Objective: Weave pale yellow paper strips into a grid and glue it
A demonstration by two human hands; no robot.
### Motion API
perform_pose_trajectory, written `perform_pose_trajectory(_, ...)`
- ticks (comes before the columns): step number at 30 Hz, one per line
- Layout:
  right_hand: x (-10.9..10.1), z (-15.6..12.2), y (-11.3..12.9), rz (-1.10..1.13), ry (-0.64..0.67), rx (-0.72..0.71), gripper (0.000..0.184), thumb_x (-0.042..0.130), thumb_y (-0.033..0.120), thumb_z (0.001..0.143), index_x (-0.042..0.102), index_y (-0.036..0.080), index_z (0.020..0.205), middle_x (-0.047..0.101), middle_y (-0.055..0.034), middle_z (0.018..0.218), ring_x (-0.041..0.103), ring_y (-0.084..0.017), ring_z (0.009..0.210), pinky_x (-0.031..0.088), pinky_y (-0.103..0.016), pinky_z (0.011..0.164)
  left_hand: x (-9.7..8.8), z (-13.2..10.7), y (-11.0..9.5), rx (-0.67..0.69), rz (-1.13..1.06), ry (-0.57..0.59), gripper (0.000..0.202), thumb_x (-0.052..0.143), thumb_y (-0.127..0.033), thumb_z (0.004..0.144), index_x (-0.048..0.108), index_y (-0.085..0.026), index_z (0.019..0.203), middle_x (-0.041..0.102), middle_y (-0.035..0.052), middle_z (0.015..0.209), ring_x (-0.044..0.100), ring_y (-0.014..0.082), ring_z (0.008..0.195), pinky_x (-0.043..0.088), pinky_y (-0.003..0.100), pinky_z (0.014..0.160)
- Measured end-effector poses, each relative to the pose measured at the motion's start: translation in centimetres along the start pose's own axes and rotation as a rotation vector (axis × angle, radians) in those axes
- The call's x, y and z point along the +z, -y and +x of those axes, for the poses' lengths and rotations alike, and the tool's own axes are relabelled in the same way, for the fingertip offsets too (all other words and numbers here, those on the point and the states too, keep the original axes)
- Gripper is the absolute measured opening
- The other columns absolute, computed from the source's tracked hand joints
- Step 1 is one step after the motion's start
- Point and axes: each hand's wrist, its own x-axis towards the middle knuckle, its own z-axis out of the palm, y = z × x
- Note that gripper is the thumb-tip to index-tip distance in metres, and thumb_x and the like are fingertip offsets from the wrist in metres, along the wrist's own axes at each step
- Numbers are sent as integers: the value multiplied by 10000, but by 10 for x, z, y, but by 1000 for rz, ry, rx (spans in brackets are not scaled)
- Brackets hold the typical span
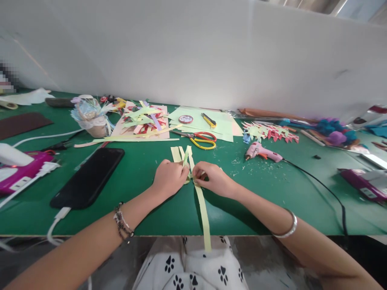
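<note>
Green table bears pale yellow paper strips, both hands' grips pinching them.

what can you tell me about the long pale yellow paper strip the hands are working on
The pale yellow paper strip is long, narrow and flat, thin like craft paper. It runs from the middle of the green table toward the person, its near end hanging past the table edge over the lap. At its far end the left hand and right hand pinch it together with fingertips, where it meets other strips of the same colour, one bent upward between the hands.
</note>
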Motion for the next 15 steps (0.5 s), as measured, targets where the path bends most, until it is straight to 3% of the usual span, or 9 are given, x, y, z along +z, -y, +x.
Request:
perform_pose_trajectory(5, -2, -7, 6, -211, 64, -177, 217, 423, -7, 733, 515, 177, 801, 534, -31, 808, 502, -143, 785, 421, -260, 702, -1, 0, 0, 4, 4, -2, 496, 245, -276, 886, 612, -139, 582, 599, 67, 512, 534, 175, 514, 341, 321, 652)
perform_pose_trajectory(9, -11, -18, 8, -229, 138, -215, 479, 260, -121, 650, 541, 178, 896, 578, -46, 927, 533, -127, 868, 435, -264, 757, 1, -1, 1, 10, -31, -26, 503, 239, -278, 888, 586, -147, 548, 563, 46, 464, 478, 149, 456, 340, 317, 653)
perform_pose_trajectory(11, -16, -25, 8, -339, 164, -269, 552, 256, -135, 635, 553, 190, 969, 570, -63, 1039, 525, -140, 949, 434, -287, 790, 2, -1, 1, 10, -46, -27, 508, 240, -278, 890, 568, -152, 523, 534, 35, 434, 446, 140, 431, 339, 318, 652)
perform_pose_trajectory(15, -20, -36, 7, -710, 161, -375, 437, 365, -8, 815, 548, 258, 1110, 523, -99, 1154, 509, -197, 999, 430, -338, 780, 0, 0, 0, -4, -45, -19, 520, 250, -293, 893, 551, -161, 490, 493, 25, 401, 438, 146, 427, 336, 318, 655)
